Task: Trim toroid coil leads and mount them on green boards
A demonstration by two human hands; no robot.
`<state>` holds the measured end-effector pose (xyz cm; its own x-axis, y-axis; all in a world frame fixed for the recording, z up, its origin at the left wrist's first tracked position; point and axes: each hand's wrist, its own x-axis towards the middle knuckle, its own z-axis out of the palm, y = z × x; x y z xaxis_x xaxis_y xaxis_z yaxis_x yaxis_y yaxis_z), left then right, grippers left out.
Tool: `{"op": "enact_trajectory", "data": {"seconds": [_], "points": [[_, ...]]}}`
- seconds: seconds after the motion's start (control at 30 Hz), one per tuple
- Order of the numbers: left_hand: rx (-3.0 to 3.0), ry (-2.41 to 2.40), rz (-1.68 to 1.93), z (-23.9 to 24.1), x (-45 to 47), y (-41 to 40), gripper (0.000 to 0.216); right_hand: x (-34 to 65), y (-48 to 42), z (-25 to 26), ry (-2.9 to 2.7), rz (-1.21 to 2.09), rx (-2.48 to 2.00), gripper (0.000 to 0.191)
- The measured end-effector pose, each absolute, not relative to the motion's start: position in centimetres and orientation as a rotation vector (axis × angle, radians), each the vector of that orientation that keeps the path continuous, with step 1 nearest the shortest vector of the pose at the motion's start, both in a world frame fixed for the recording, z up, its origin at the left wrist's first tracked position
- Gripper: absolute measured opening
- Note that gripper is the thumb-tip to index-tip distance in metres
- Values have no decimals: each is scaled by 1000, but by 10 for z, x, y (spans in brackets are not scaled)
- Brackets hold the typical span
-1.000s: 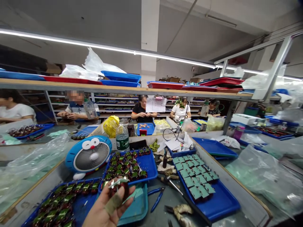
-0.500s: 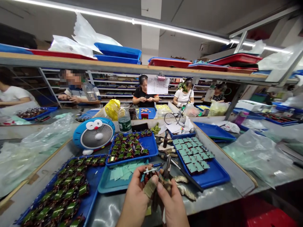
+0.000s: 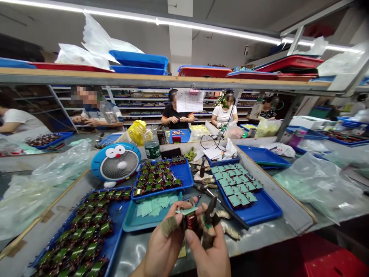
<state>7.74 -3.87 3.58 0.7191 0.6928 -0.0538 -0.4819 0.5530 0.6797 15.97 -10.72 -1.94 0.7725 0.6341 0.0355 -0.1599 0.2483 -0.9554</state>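
Note:
My left hand [image 3: 163,248], with a tan wrap on one finger, is shut on a small copper-wound coil [image 3: 190,222] topped by a pale green paper strip. My right hand [image 3: 209,252] grips small dark pliers [image 3: 210,225], whose tips are right beside the coil. Just behind my hands lies a teal tray [image 3: 129,223] holding loose green paper squares. Further up, a blue tray [image 3: 184,173] holds rows of finished coils. Another blue tray [image 3: 115,215] of coils sits to the left, and a blue tray [image 3: 268,209] of green-topped parts sits to the right.
A long black-handled tool [image 3: 227,206] and scraps lie on the grey bench. A blue cartoon fan [image 3: 115,162] stands back left. Plastic bags [image 3: 317,188] lie on both sides. Co-workers [image 3: 175,115] sit across a shelf stacked with trays.
Both hands now sit higher and closer together, with the coil and pliers raised between them. One second ago only my left hand showed, holding a part at lower left.

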Motion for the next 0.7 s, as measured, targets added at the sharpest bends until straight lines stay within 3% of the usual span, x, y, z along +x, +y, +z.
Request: {"op": "enact_trajectory", "data": {"seconds": [0.33,0.7], "points": [[562,175,642,40,72,-42,37,158,-114,-31,-768,86,-1337,49],[515,16,581,37,71,-38,35,168,-114,-23,-1068,-145,-1311,45]]}}
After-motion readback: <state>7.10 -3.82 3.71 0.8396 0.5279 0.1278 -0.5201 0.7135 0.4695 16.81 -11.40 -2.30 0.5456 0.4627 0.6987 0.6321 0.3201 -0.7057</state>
